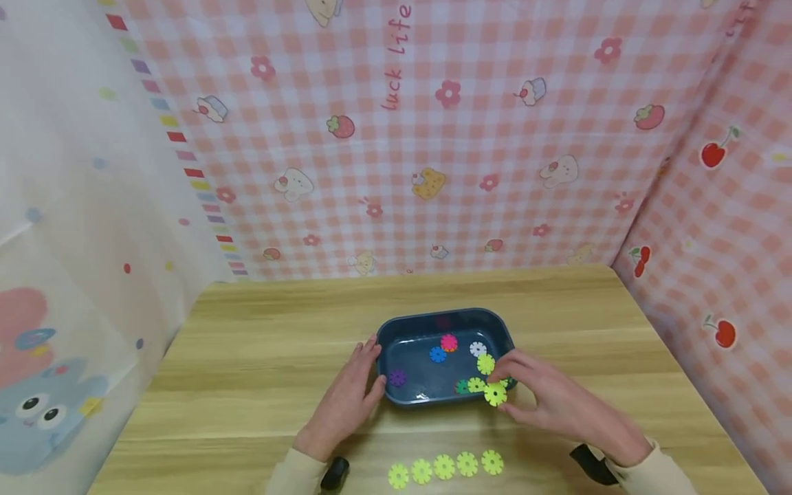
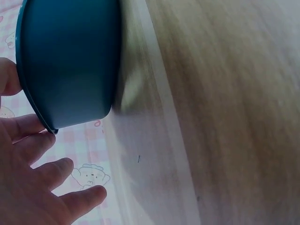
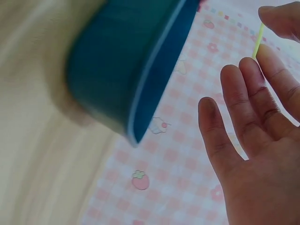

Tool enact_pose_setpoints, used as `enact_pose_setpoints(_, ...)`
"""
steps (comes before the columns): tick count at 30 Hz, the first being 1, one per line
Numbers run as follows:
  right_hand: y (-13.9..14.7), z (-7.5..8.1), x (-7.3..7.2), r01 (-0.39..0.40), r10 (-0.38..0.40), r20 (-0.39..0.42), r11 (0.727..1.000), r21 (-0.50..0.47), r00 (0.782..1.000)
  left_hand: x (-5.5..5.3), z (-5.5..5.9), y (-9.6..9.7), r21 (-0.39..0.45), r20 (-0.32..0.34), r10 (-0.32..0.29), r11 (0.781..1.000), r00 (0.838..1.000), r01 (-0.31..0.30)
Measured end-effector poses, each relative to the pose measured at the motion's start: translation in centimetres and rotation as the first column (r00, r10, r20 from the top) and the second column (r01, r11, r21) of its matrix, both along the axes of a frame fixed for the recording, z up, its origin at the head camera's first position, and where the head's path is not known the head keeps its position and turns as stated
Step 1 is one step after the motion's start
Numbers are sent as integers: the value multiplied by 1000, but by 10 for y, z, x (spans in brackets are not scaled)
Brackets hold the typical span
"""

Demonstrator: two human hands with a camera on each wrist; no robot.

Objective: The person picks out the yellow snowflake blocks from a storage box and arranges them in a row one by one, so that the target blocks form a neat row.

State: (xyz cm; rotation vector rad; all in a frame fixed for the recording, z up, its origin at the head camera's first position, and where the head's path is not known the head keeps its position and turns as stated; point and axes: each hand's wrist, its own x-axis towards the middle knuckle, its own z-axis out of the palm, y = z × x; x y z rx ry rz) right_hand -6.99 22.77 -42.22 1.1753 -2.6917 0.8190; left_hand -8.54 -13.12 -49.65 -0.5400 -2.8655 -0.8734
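Observation:
My right hand (image 1: 547, 392) pinches a yellow-green notched plastic disc (image 1: 495, 394) between thumb and index finger, over the near right corner of a dark blue tray (image 1: 411, 395). Seen edge-on in the right wrist view, the disc (image 3: 258, 41) is a thin yellow line, and the other fingers are spread. My left hand (image 1: 346, 399) touches the tray's left rim, its thumb and fingers apart and loosely extended. Inside the tray lie more discs: a purple one (image 1: 398, 378), a blue one (image 1: 438, 354), a pink one (image 1: 449, 342), a white one (image 1: 478, 349), a green one (image 1: 461, 387) and yellow-green ones (image 1: 485, 364).
Several yellow-green discs (image 1: 444, 467) lie in a row on the wooden table (image 1: 278, 344), in front of the tray. A pink checked cloth (image 1: 396, 151) hangs behind the table, with more cloth at both sides. Each wrist wears a black strap (image 1: 335, 474).

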Motion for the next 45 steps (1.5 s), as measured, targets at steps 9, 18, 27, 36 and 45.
enact_pose_setpoints(9, 10, -18, 20, 13, -13, 48, 1000, -8, 999, -1, 2, 0, 12, 10, 2, 1000, 1000, -2)
enact_pose_setpoints(18, 21, -28, 32, 54, -67, 231, 997, 64, 971, -1, 0, 0, 22, 14, 5, 1000, 1000, -6)
enact_pose_setpoints(27, 27, -44, 36, 82, -135, 628, 990, 113, 767, 0, 0, -2, 18, 29, 4, 1000, 1000, -5)
enact_pose_setpoints(36, 31, -62, 35, 38, -89, 606, 995, 96, 791, -1, -2, -2, 26, 26, 2, 1000, 1000, -3)
enact_pose_setpoints(45, 32, -72, 33, 28, -90, 559, 993, 119, 824, -1, -4, -3, 31, 1, 0, 1000, 1000, 0)
